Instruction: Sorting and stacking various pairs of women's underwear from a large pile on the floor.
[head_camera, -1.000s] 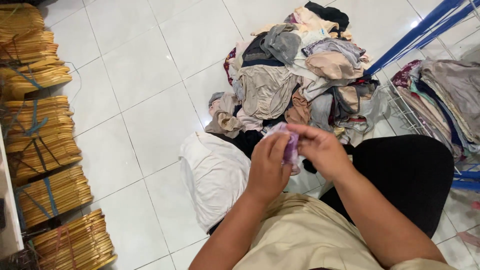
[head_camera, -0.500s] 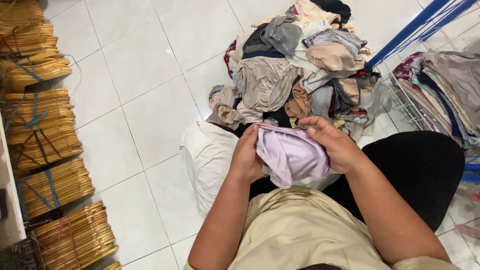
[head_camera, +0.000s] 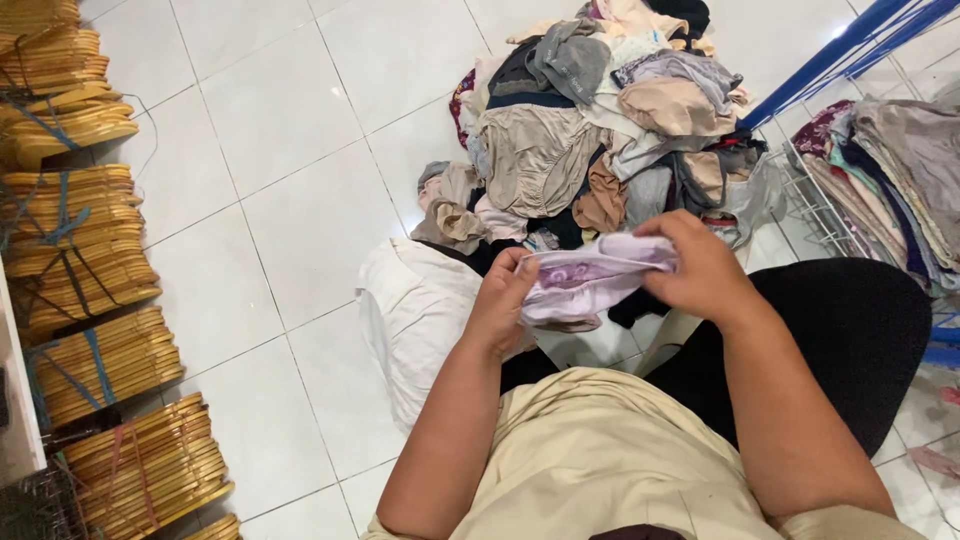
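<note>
A small lilac garment (head_camera: 588, 281) with a pale print is stretched between both my hands above my lap. My left hand (head_camera: 505, 300) pinches its left edge, and my right hand (head_camera: 700, 268) grips its right end. Just beyond them lies a large heap of mixed clothes (head_camera: 600, 130) in beige, grey and dark colours on the white tiled floor. A white cloth bundle (head_camera: 415, 310) rests on the floor beside my left forearm.
Bundles of wooden hangers (head_camera: 80, 250) tied with blue string line the left edge. A wire basket (head_camera: 890, 180) with folded clothes and blue metal bars (head_camera: 840, 50) stand at the right. My dark trousers (head_camera: 850, 340) fill the lower right.
The lilac garment was bunched up between my hands, then spread open; now it is pulled out sideways into a flatter, folded band. My right hand moved right.
</note>
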